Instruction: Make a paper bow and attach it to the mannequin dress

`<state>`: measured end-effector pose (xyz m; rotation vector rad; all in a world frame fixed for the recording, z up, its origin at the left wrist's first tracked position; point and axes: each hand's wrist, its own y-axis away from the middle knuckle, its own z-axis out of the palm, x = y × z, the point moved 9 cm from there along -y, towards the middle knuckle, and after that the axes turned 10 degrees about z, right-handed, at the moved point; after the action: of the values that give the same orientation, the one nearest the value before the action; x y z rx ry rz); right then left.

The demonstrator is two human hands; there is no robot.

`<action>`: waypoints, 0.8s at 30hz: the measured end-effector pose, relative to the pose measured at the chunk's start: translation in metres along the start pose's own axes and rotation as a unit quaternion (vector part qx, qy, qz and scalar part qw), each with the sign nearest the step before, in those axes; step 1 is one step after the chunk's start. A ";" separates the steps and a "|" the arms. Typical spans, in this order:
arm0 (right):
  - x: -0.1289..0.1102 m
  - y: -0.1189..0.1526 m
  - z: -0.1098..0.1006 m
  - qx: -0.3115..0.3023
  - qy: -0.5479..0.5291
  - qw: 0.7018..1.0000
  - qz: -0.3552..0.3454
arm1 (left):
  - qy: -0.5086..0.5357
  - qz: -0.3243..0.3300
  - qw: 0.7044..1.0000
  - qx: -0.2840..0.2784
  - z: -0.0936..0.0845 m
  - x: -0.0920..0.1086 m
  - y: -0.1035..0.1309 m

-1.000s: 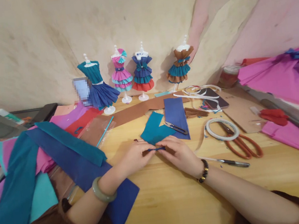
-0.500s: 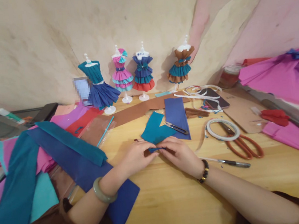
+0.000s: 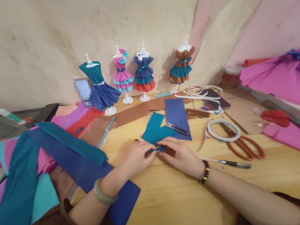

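Observation:
A small folded piece of blue paper is pinched between my two hands above the table. My left hand, with a pale bangle on its wrist, is closed on one end. On the other end, the fingertips of my right hand are closed too; a dark bead bracelet circles that wrist. Just beyond my fingers lie a teal paper piece and a blue paper rectangle. Thread snips rest across both.
Paper-dressed mini mannequins, such as a teal-and-blue one, stand along the wall. To the right are a tape roll, orange-handled scissors, a pen and a phone. Coloured paper strips heap at left.
My fingertips have drawn slightly apart, and more of the blue paper piece shows between them. The things on the table stay where they were.

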<state>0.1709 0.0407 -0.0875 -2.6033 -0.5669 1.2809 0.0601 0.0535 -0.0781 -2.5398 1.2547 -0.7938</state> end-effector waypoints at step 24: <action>-0.011 0.002 0.002 -0.015 0.026 0.999 -0.027 | -0.117 0.034 0.989 -0.083 0.004 0.016 -0.002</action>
<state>0.1636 0.0344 -0.0816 -2.6176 -0.6461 1.1946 0.0715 0.0416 -0.0745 -2.6069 1.3695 -0.3783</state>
